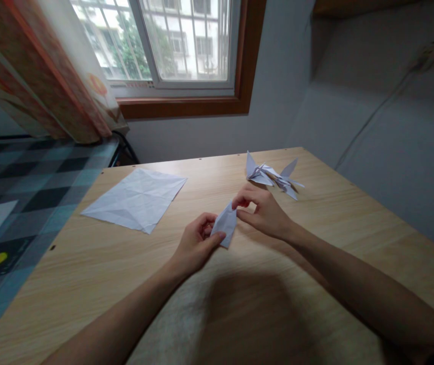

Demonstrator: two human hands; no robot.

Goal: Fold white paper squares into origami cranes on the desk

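Note:
A small folded piece of white paper point(225, 223) is held between both hands just above the wooden table point(315, 238). My left hand point(196, 243) pinches its lower edge with thumb and fingers. My right hand point(264, 210) pinches its upper right tip, fingers curled. Both hands are closed on the paper near the middle of the table.
A creased, unfolded white sheet point(136, 198) lies flat to the left. Finished folded paper cranes point(272, 176) sit at the far side, behind my right hand. A checked bed cover point(23, 187) lies left of the table; a window and curtain stand beyond.

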